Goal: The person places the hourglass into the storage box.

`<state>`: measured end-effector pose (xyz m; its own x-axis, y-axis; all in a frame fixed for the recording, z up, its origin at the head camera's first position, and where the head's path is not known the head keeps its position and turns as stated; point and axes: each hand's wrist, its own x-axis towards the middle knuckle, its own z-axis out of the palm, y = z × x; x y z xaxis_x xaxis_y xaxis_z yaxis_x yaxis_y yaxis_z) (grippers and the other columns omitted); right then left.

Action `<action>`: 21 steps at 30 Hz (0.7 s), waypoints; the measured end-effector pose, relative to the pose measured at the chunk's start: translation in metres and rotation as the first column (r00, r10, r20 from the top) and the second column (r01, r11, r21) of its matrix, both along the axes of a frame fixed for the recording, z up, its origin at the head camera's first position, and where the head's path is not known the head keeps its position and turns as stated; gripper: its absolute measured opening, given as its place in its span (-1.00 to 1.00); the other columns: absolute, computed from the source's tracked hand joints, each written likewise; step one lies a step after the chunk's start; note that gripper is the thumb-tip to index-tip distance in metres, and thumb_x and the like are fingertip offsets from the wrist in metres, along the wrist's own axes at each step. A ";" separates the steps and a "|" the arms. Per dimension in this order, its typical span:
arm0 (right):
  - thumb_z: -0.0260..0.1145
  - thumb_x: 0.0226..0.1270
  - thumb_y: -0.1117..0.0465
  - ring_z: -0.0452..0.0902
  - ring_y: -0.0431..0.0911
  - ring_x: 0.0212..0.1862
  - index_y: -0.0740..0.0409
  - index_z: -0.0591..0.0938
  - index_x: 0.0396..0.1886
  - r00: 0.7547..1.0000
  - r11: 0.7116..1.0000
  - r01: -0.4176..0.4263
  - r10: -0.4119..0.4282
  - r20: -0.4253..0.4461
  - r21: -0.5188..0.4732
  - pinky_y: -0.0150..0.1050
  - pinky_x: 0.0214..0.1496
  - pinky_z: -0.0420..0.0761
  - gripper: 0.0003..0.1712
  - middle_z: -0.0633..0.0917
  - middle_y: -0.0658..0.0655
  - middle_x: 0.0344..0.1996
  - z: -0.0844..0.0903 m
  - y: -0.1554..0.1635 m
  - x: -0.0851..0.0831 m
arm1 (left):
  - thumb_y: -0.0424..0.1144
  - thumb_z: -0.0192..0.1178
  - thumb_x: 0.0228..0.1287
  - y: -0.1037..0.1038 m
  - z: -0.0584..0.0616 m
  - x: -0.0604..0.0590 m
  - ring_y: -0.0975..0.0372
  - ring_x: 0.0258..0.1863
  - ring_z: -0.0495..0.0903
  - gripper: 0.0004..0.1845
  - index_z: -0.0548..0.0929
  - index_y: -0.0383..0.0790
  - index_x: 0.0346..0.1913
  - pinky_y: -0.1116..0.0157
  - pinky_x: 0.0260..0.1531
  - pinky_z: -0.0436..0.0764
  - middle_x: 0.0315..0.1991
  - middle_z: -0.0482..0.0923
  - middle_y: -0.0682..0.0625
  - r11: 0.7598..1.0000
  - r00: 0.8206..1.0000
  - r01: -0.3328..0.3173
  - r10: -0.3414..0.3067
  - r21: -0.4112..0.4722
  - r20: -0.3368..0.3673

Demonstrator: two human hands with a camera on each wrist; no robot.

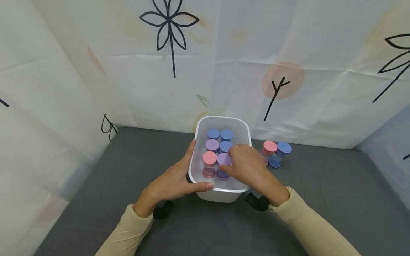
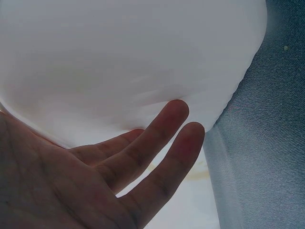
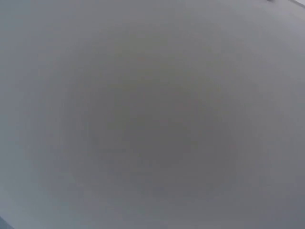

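A white plastic bin [image 1: 221, 195] holds several small sand timers with coloured caps. Inside it are blue ones [image 1: 226, 134] at the back, a lilac one [image 1: 211, 145] on the left and a pink one [image 1: 209, 161] in front. My right hand [image 1: 251, 166] reaches over the bin's right rim and pinches a purple sand timer [image 1: 224, 159] between thumb and fingers. My left hand [image 1: 173, 180] braces the bin's left front corner, thumb along the front rim. In the left wrist view, its extended fingers [image 2: 167, 119] lie against the outer wall. The bin's wall fills the right wrist view.
To the right of the bin, a pink sand timer [image 1: 269, 147] and a blue one [image 1: 280, 155] stand side by side, the pink one partly behind my right hand. A dark grey cloth [image 1: 323, 181] covers the table. White patterned fabric [image 1: 237, 89] hangs behind it.
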<state>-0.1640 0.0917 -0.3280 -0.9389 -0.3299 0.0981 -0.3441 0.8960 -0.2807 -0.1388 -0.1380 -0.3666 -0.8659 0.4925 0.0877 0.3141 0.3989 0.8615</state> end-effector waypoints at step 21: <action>0.64 0.07 0.08 0.61 -0.01 -0.23 0.25 0.78 -0.07 0.999 0.983 -0.008 0.016 0.038 -0.182 -0.07 -0.16 0.65 -0.53 0.73 0.11 -0.28 0.009 0.011 0.012 | 0.21 0.53 0.04 0.000 -0.001 0.000 0.16 0.18 0.56 0.36 -0.39 0.42 0.60 0.03 0.06 0.53 0.46 0.22 0.21 1.000 1.000 -0.003 0.003 0.002 0.015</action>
